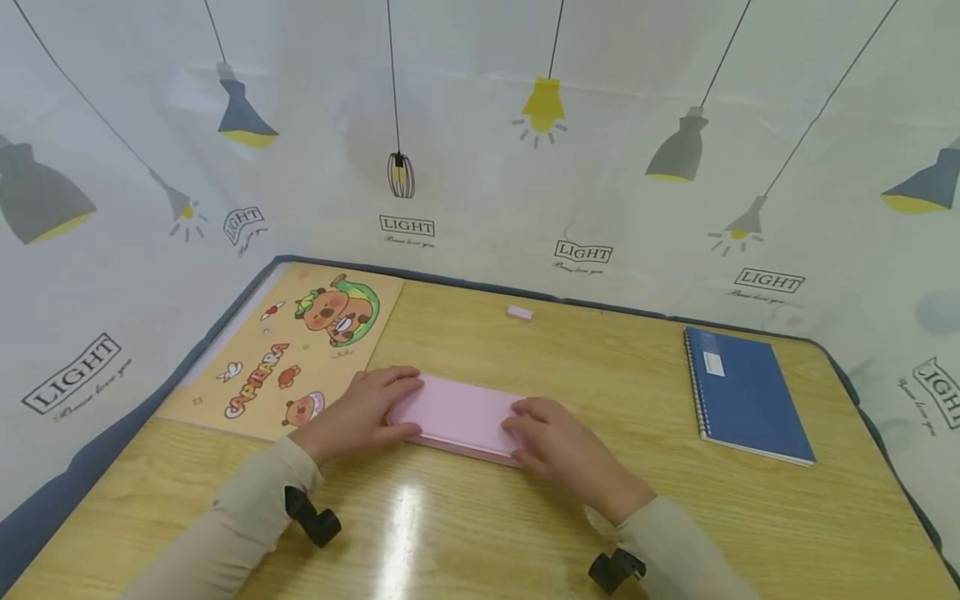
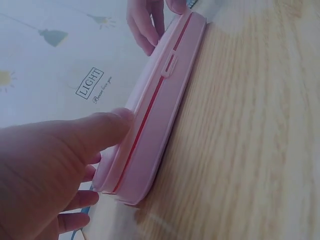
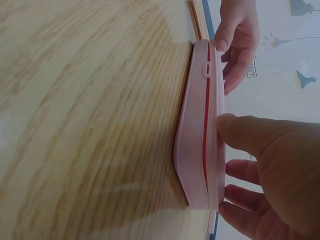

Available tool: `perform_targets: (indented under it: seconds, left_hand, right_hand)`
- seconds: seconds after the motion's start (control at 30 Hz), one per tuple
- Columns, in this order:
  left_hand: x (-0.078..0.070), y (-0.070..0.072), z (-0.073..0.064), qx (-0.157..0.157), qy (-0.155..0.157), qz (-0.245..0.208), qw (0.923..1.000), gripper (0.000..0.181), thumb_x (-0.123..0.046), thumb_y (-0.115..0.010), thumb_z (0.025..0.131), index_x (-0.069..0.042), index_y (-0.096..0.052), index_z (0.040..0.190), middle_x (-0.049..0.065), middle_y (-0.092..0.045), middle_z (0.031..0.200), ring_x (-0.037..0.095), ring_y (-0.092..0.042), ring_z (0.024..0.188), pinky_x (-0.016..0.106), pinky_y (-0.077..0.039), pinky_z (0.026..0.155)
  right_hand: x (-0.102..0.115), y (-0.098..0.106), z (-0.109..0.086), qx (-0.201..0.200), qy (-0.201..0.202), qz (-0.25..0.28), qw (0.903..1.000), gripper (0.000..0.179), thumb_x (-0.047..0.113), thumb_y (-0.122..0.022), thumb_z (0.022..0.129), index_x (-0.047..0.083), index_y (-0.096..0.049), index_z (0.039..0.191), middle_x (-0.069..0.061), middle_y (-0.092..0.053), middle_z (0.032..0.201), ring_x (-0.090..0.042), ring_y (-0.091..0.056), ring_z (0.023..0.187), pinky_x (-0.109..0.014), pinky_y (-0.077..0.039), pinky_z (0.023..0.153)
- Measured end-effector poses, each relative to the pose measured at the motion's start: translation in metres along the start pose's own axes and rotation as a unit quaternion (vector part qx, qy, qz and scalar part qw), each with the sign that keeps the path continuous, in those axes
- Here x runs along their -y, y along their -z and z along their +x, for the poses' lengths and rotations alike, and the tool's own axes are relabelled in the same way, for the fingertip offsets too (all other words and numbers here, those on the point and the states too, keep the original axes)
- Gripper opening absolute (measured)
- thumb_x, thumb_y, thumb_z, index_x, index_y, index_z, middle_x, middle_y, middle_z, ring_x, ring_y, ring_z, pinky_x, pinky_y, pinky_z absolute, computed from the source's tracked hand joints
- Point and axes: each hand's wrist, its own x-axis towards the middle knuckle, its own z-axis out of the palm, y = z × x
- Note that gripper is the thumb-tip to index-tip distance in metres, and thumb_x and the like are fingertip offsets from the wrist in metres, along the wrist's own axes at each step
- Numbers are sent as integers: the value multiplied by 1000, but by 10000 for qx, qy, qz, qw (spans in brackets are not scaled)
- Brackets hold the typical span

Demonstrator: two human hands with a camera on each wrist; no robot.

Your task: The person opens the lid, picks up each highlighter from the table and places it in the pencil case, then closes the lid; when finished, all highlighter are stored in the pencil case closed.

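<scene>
A pink pencil case (image 1: 457,417) lies flat on the table, its lid down. A red line runs along the seam, and a small clasp (image 2: 169,65) sits on the front side. My left hand (image 1: 366,414) holds the left end, with the thumb at the lid's front edge and the fingers toward the back. At the right end, my right hand (image 1: 562,442) grips the case, its thumb (image 3: 235,131) on the lid's front edge. In the wrist views some fingertips are hidden behind the case.
A capybara-print folder or mat (image 1: 262,358) lies on the left of the wooden table (image 1: 480,533). A small pink eraser-like block (image 1: 520,313) is near the back edge. To the right lies a blue spiral notebook (image 1: 750,400). Lamp-printed fabric (image 1: 480,200) encloses the table.
</scene>
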Motion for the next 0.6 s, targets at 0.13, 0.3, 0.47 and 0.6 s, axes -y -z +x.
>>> perform_targets:
  seconds: [0.13,0.3,0.47,0.6]
  left_hand:
    - [-2,1,2,36,2,37,10000,66,-42,-71,89,-5,-53,140,14,-47,148,31,-45,136,51,-32,105]
    - [-3,3,5,75,-3,70,9999,66,-41,-72,88,-5,-52,140,14,-47,147,30,-46,135,52,-32,105]
    - [-4,2,6,111,45,130,9998,67,-40,-73,88,-5,-52,141,14,-47,147,30,-45,136,51,-32,105]
    - [-4,1,5,144,98,153,9997,68,-40,-73,87,-6,-52,141,14,-47,148,30,-44,137,51,-31,105]
  right_hand:
    - [0,-1,-1,-114,185,-205,9996,33,23,-75,87,11,-69,118,-15,-62,128,-30,-57,121,-44,-45,104]
    - [1,-2,-1,-126,291,-370,9988,32,21,-73,88,11,-68,119,-14,-61,126,-30,-56,121,-44,-46,103]
    - [5,-1,1,19,231,-472,9986,31,19,-72,89,13,-69,120,-12,-62,126,-30,-55,122,-43,-48,102]
    - [6,-2,0,59,165,-449,9988,32,18,-71,90,15,-69,122,-11,-61,127,-29,-53,124,-42,-47,103]
